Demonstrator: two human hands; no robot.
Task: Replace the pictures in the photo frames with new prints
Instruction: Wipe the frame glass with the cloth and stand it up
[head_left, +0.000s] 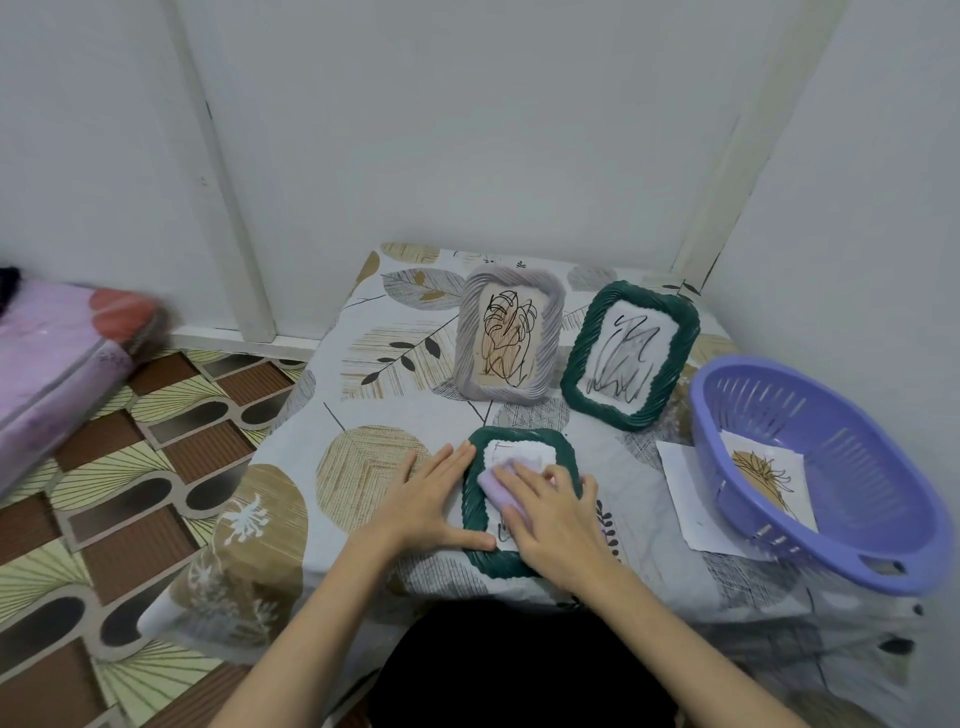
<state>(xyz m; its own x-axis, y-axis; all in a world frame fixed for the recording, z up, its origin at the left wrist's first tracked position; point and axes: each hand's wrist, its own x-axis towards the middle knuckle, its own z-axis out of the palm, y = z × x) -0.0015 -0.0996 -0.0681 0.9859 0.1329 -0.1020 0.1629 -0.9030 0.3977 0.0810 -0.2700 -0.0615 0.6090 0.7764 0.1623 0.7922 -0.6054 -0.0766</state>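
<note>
On the leaf-print table (395, 332), green frame (519, 564) lying flat — left hand (434, 501) spread beside it, right hand (553, 514) pressing lilac cloth (496, 491), grip flat.

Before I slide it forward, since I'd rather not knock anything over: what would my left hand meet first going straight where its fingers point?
Likely the standing grey frame. The left hand points up-right along the tablecloth, which looks bare between; depth is uncertain.

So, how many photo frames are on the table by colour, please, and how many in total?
Green frames: 2, one lying flat under both hands, one standing at the back right.
Grey frames: 1, standing at the back.
Total: 3 frames.
</note>
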